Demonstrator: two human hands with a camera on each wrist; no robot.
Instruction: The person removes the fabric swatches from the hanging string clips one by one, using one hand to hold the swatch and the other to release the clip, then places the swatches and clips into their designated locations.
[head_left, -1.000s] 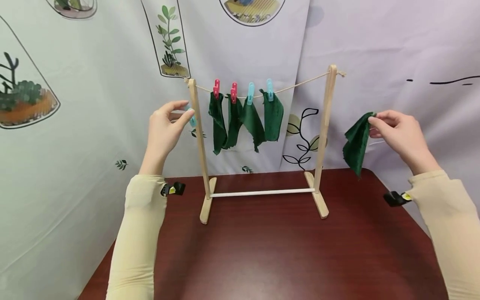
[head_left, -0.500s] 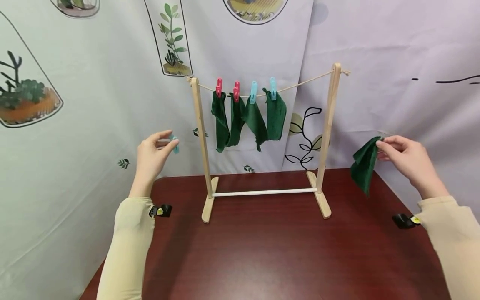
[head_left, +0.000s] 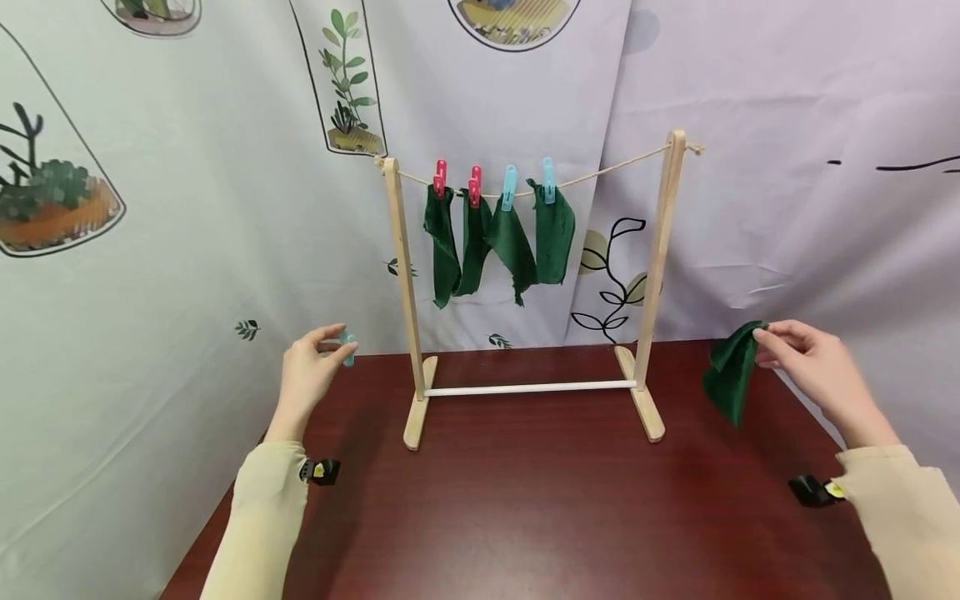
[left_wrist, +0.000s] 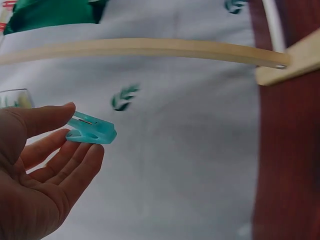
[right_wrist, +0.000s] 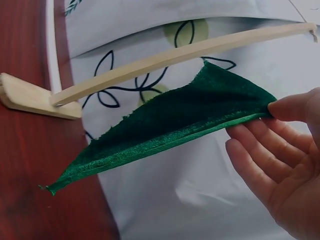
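On the left of the head view, my left hand [head_left: 311,372] pinches a light-blue clothespin [left_wrist: 94,131] between thumb and fingers, left of the rack. Out to the right of the rack, my right hand [head_left: 816,367] pinches a green cloth [right_wrist: 175,117] by one corner, and the rest of it hangs down. Between the hands stands a wooden drying rack [head_left: 660,258] with a string [head_left: 615,166] across its top. Several green cloths [head_left: 553,242] hang from the string, held by two red clothespins [head_left: 475,187] and two light-blue clothespins [head_left: 509,187].
The rack's feet [head_left: 420,404] rest on a dark red-brown table [head_left: 525,508], joined by a white crossbar [head_left: 525,388]. Behind the table hangs a white curtain [head_left: 787,100] printed with plants. Each wrist wears a small black camera [head_left: 325,472].
Both hands have come down, the left also moving away from the rack's left post. The clothespin and the cloth have moved with them. The hanging cloths stay in place.
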